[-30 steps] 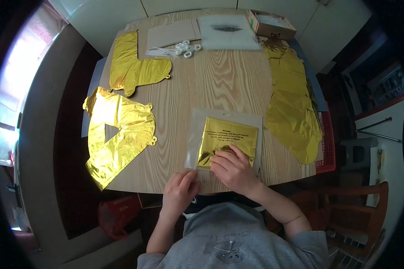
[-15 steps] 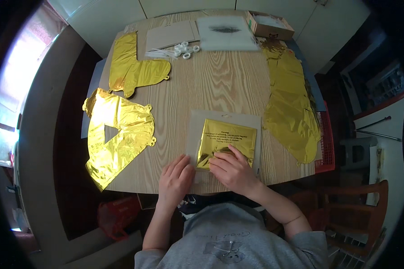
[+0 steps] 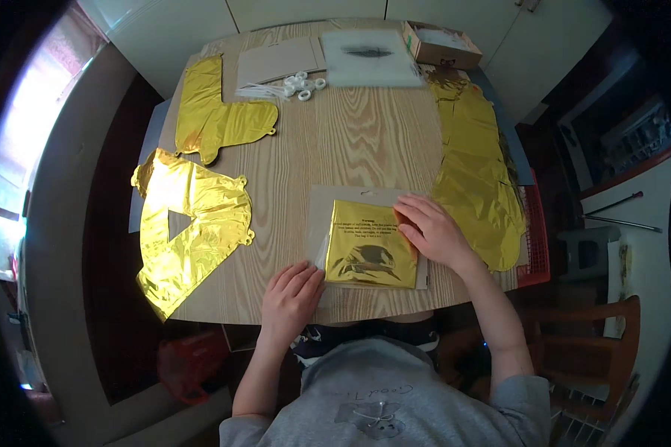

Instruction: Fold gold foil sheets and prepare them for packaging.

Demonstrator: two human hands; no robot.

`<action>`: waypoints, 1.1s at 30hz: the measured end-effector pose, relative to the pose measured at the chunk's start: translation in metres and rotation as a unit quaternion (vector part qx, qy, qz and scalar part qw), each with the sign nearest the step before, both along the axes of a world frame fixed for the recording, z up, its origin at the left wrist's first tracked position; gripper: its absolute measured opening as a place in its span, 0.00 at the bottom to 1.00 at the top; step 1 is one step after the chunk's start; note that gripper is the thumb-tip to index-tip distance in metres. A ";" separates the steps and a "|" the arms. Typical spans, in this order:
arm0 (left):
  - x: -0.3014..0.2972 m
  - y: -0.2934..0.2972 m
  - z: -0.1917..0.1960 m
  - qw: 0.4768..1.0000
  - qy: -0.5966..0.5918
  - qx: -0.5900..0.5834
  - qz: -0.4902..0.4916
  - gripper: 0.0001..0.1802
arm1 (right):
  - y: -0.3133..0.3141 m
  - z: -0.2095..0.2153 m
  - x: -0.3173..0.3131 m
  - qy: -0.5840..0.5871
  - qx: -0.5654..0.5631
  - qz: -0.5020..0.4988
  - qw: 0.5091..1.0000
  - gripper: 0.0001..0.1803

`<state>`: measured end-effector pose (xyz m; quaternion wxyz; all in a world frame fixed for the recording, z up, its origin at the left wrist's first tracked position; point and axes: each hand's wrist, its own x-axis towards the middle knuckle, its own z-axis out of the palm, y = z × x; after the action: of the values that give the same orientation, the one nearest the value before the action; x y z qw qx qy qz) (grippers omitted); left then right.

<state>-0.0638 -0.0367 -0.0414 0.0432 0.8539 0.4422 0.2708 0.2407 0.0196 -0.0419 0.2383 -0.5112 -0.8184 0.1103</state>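
A flat clear plastic packet [image 3: 317, 223] lies in front of me near the table's front edge, with a folded gold foil balloon [image 3: 373, 257] showing inside it. Dark print runs across its upper half. My right hand [image 3: 434, 229] rests on the packet's upper right side, fingers stretched out and thumb apart, over the foil's edge. By the lower left corner, my left hand [image 3: 294, 293] lies on the table, its fingers extended beside the packet's edge. Neither hand grips anything.
On the left lie two flat gold foil balloons, one L-shaped [image 3: 201, 112] and one with a triangular hole [image 3: 194, 253]. More gold foil [image 3: 473, 171] covers the right side. White tape rolls [image 3: 304, 95], pale cards [image 3: 279, 59], clear bags [image 3: 369, 71] and a box [image 3: 443, 52] stand at the back.
My right hand has moved up and right, from the middle of the foil to the packet's upper right side. The left hand stays by the packet's lower left.
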 end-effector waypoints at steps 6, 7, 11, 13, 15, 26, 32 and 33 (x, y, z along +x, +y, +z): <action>0.000 0.000 -0.003 1.000 0.011 0.007 -0.001 0.13 | 0.001 0.003 -0.003 0.034 -0.066 -0.015 0.997 0.18; 0.000 0.000 -0.002 1.000 0.011 0.004 -0.002 0.13 | 0.001 0.003 -0.003 0.037 -0.058 -0.012 0.998 0.18; -0.004 -0.004 0.007 0.999 -0.021 -0.039 -0.003 0.14 | -0.014 0.021 -0.019 0.013 0.018 0.000 1.000 0.19; -0.008 -0.011 0.008 0.996 -0.043 -0.075 0.004 0.15 | -0.037 0.033 -0.038 -0.011 0.045 0.047 0.998 0.18; -0.012 -0.017 0.009 0.988 -0.078 -0.130 0.002 0.14 | -0.063 0.032 -0.060 -0.023 0.052 0.095 0.994 0.16; -0.024 -0.028 0.002 0.984 -0.098 -0.138 -0.054 0.12 | -0.103 0.006 -0.134 0.033 0.015 0.115 0.993 0.10; -0.026 -0.024 0.002 0.982 -0.104 -0.142 -0.064 0.12 | -0.108 0.001 -0.143 0.055 -0.025 0.075 0.995 0.08; -0.027 -0.024 0.000 0.982 -0.107 -0.139 -0.069 0.12 | -0.108 0.002 -0.143 0.057 -0.029 0.069 0.996 0.08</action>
<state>-0.0905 -0.0606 -0.0411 0.2269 0.8340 0.4084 0.2935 0.0978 -0.0881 -0.0399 0.2609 -0.4530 -0.8334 0.1793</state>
